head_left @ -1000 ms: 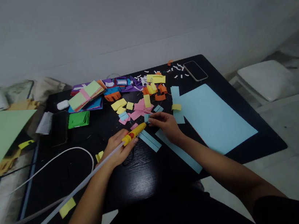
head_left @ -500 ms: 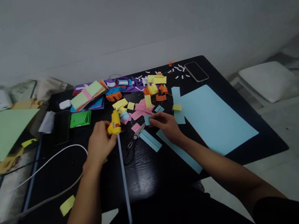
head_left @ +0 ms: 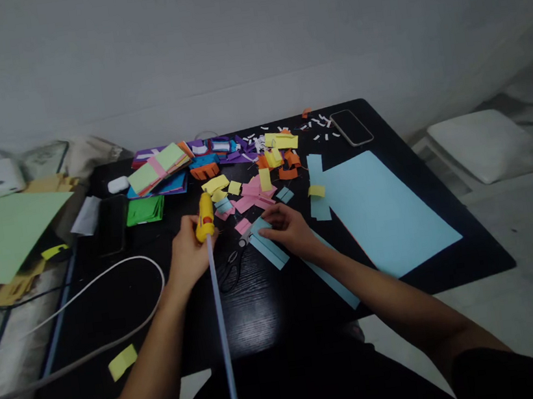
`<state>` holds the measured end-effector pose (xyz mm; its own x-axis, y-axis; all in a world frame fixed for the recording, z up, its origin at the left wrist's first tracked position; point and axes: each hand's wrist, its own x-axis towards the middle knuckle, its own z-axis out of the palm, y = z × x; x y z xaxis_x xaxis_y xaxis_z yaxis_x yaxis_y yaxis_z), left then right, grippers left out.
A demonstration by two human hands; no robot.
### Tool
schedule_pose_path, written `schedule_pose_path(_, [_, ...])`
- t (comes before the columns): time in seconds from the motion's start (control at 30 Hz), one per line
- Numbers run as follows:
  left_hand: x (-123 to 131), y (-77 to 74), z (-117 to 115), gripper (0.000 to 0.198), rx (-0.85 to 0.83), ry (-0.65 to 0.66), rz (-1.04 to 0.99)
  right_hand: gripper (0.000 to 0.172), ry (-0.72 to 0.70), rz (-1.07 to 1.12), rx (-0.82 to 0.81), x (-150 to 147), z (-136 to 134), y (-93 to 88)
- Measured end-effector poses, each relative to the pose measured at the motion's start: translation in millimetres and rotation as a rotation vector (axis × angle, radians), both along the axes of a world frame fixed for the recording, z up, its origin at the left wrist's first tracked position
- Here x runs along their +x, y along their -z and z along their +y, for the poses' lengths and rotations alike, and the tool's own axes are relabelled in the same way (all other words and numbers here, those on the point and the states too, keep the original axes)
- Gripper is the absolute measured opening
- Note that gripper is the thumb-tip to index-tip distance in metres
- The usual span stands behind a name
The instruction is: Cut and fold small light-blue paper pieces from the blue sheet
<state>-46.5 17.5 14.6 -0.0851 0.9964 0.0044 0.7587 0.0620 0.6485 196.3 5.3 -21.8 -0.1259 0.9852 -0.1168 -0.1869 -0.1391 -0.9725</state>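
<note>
My left hand (head_left: 189, 252) is closed around a yellow hot glue gun (head_left: 205, 216). A long, pale glue stick (head_left: 220, 323) runs out of its back end toward my body. To the right, my right hand (head_left: 292, 229) is closed, with thumb and fingertips on a small light blue paper piece (head_left: 259, 225). That piece overlaps the upper end of a blue paper strip (head_left: 270, 251) on the table, and I cannot tell if they touch. Black-handled scissors (head_left: 236, 259) lie between my hands. Pink paper pieces (head_left: 252, 195) sit just beyond them.
Large light blue sheets (head_left: 390, 209) cover the table's right side, beside a phone (head_left: 351, 127). Folded coloured papers (head_left: 159, 170) and a green stack (head_left: 145, 210) stand at the back left. A white cable (head_left: 127, 260) loops on the left. White scraps (head_left: 320, 124) dot the far edge.
My right hand has come slightly nearer to me with the small blue paper, over the strip's upper end. The glue gun has shifted slightly, and its stick's tail hangs lower in view.
</note>
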Motion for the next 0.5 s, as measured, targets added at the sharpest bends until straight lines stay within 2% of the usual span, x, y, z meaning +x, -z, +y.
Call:
schedule_pose_path(0.03, [7.6, 1.0, -3.2, 0.031, 0.005, 0.015, -0.089, 0.041, -0.035, -0.001, 0.001, -1.7, -1.8, 0.4])
schedule_pose_path(0.13, [27.0, 4.7, -11.6, 0.036, -0.021, 0.169, -0.388, 0.037, -0.104, -0.006, 0.018, -7.0, -6.6, 1.1])
schedule_pose_path(0.23, [37.0, 9.3, -15.8, 0.041, -0.098, 0.235, -0.574, 0.035, -0.134, -0.001, 0.046, -9.8, -9.3, -0.1])
schedule_pose_path(0.37, [37.8, 14.4, -16.5, 0.039, -0.165, 0.223, -0.701, 0.035, -0.138, -0.009, 0.053, -8.6, -9.0, -2.3])
schedule_pose_path(0.5, [38.5, 14.0, -16.7, 0.041, -0.152, 0.171, -0.751, 0.041, -0.141, 0.022, -0.007, -7.3, -6.6, -0.6])
